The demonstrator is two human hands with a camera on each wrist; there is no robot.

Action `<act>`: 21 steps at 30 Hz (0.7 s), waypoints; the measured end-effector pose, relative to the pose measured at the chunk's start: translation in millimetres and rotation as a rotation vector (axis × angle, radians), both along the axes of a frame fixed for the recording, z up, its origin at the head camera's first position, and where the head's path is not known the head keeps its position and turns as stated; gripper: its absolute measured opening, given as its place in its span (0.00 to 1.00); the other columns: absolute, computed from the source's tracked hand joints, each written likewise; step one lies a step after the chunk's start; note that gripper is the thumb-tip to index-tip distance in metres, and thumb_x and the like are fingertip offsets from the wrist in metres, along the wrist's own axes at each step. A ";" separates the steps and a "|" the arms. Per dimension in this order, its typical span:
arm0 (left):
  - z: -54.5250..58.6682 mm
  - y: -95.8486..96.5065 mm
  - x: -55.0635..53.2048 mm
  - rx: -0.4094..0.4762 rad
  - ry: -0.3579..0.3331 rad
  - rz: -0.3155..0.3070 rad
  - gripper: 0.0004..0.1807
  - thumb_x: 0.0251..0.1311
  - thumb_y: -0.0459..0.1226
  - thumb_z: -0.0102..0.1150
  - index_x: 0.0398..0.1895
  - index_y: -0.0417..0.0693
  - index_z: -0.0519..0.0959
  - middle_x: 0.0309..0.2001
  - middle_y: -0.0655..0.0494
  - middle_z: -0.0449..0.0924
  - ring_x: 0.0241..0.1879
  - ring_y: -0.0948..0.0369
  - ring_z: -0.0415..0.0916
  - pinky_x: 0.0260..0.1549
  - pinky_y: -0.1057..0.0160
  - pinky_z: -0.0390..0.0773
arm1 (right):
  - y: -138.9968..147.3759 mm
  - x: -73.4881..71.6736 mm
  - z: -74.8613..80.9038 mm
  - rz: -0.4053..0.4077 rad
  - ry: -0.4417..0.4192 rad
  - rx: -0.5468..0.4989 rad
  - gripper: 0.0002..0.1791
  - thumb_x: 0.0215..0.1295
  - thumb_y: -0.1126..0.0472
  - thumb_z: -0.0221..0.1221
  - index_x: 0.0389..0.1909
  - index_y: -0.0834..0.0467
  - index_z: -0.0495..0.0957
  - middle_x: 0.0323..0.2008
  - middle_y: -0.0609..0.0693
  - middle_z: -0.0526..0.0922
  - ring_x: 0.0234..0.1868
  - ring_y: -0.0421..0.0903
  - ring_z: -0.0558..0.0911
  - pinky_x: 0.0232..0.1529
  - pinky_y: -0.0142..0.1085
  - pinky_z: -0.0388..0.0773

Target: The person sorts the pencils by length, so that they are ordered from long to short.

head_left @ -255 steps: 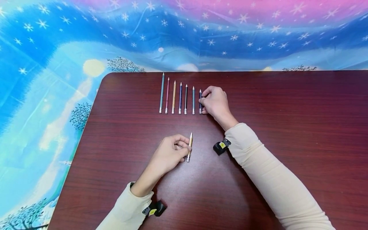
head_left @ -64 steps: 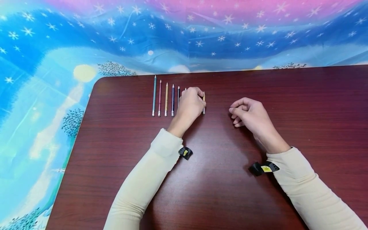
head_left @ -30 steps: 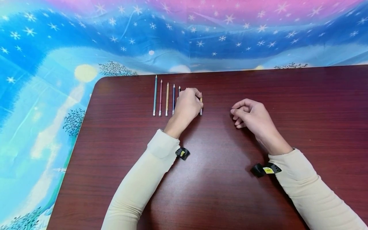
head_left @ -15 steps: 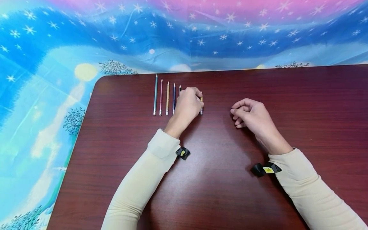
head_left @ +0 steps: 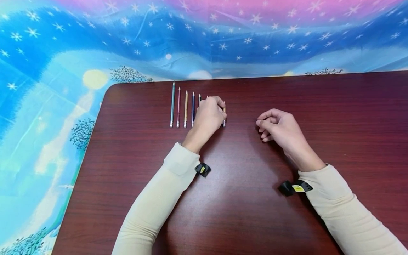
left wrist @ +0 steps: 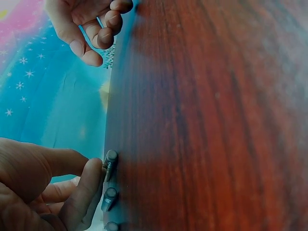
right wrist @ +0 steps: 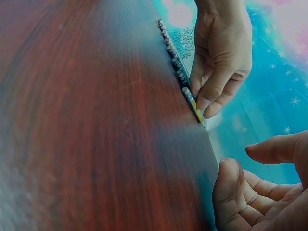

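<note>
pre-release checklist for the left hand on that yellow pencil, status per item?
1. Left hand grips the yellow pencil: ok.
2. Pencil lying flat on the table: cannot tell, fingers cover it.
3. Pencil parallel to the row of pencils: ok, roughly.
4. Eraser end level with the row's eraser ends: ok.
5. Even gap to its neighbour: cannot tell, hand hides it.
6. Right hand clear of the row, holding nothing: ok.

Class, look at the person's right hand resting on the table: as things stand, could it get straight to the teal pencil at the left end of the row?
Probably not directly. The left hand covers the row's right end, pinching the yellow pencil, and lies between the right hand and the teal pencil. The right hand would need to reach over it.
</note>
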State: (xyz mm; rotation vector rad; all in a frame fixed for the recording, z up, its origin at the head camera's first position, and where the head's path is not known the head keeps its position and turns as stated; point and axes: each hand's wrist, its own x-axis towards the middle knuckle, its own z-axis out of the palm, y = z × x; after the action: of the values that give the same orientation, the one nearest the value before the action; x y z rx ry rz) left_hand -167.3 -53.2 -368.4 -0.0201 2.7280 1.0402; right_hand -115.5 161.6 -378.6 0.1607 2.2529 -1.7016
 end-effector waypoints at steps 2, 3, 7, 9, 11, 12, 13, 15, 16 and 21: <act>0.0 0.1 -0.1 0.004 -0.002 -0.002 0.09 0.68 0.30 0.63 0.48 0.45 0.83 0.36 0.56 0.87 0.37 0.62 0.83 0.42 0.62 0.82 | 0.0 0.1 0.0 0.000 0.001 0.004 0.11 0.77 0.62 0.57 0.51 0.66 0.74 0.25 0.38 0.84 0.23 0.37 0.80 0.29 0.32 0.86; 0.1 0.0 0.0 0.006 -0.002 -0.002 0.08 0.68 0.30 0.63 0.48 0.45 0.83 0.36 0.56 0.87 0.37 0.62 0.83 0.42 0.62 0.81 | 0.1 0.1 0.0 -0.001 0.000 0.005 0.11 0.77 0.62 0.57 0.51 0.66 0.74 0.25 0.38 0.84 0.23 0.37 0.80 0.29 0.32 0.86; 0.4 -0.3 0.1 0.012 0.000 -0.004 0.08 0.68 0.30 0.63 0.48 0.45 0.83 0.35 0.56 0.87 0.37 0.62 0.83 0.41 0.62 0.81 | 0.3 0.0 0.2 -0.001 -0.003 0.008 0.11 0.77 0.62 0.56 0.52 0.66 0.74 0.25 0.38 0.84 0.23 0.37 0.80 0.29 0.32 0.86; 0.5 -0.3 0.0 0.014 0.001 -0.004 0.08 0.68 0.30 0.63 0.47 0.45 0.83 0.35 0.56 0.87 0.37 0.61 0.83 0.41 0.62 0.81 | 0.5 -0.1 0.1 -0.001 -0.005 0.009 0.12 0.77 0.62 0.56 0.52 0.66 0.74 0.25 0.38 0.84 0.23 0.37 0.80 0.29 0.32 0.86; 0.5 -0.1 -0.2 0.011 -0.002 -0.002 0.08 0.68 0.30 0.63 0.47 0.45 0.83 0.35 0.56 0.87 0.37 0.62 0.83 0.41 0.62 0.82 | 0.8 -0.1 -0.1 -0.001 -0.007 0.009 0.11 0.77 0.62 0.56 0.52 0.66 0.74 0.25 0.38 0.84 0.23 0.37 0.80 0.29 0.32 0.86; 0.4 0.0 -0.4 0.011 -0.003 0.000 0.07 0.68 0.30 0.63 0.47 0.45 0.83 0.35 0.56 0.87 0.37 0.62 0.83 0.41 0.62 0.82 | 0.9 -0.1 -0.2 -0.001 -0.008 0.008 0.11 0.77 0.62 0.56 0.52 0.66 0.74 0.25 0.38 0.84 0.23 0.37 0.80 0.29 0.32 0.86; 0.5 0.1 -0.4 0.009 -0.004 0.002 0.07 0.68 0.30 0.64 0.47 0.46 0.84 0.35 0.56 0.87 0.37 0.62 0.83 0.42 0.62 0.82 | 0.9 0.0 -0.3 -0.002 -0.009 0.007 0.11 0.77 0.62 0.56 0.52 0.66 0.74 0.25 0.38 0.84 0.23 0.37 0.80 0.29 0.32 0.86; 0.7 0.1 -0.2 0.012 -0.004 0.004 0.07 0.68 0.30 0.63 0.47 0.46 0.84 0.35 0.56 0.87 0.37 0.62 0.83 0.41 0.62 0.82 | 1.1 0.2 -0.5 -0.004 -0.009 0.007 0.12 0.77 0.62 0.56 0.52 0.67 0.74 0.25 0.38 0.83 0.23 0.37 0.80 0.29 0.32 0.86; 1.1 -0.1 0.2 0.016 -0.003 0.005 0.07 0.68 0.30 0.63 0.47 0.46 0.84 0.35 0.56 0.87 0.36 0.62 0.82 0.40 0.62 0.81 | 1.2 0.4 -0.5 -0.005 -0.009 0.007 0.12 0.77 0.62 0.56 0.52 0.67 0.74 0.24 0.38 0.83 0.23 0.37 0.80 0.29 0.32 0.86; 3.9 -5.8 5.9 0.063 -0.016 0.003 0.08 0.68 0.30 0.62 0.47 0.46 0.83 0.34 0.56 0.85 0.32 0.62 0.82 0.31 0.66 0.80 | 2.4 2.0 0.6 -0.007 -0.009 -0.005 0.12 0.77 0.62 0.57 0.52 0.67 0.74 0.24 0.38 0.83 0.24 0.37 0.80 0.29 0.32 0.86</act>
State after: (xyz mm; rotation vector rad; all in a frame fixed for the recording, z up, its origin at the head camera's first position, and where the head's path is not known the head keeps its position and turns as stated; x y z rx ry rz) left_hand -161.3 -59.0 -364.6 -0.0226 2.6798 1.1216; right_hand -113.5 164.0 -378.0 0.1753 2.2439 -1.7072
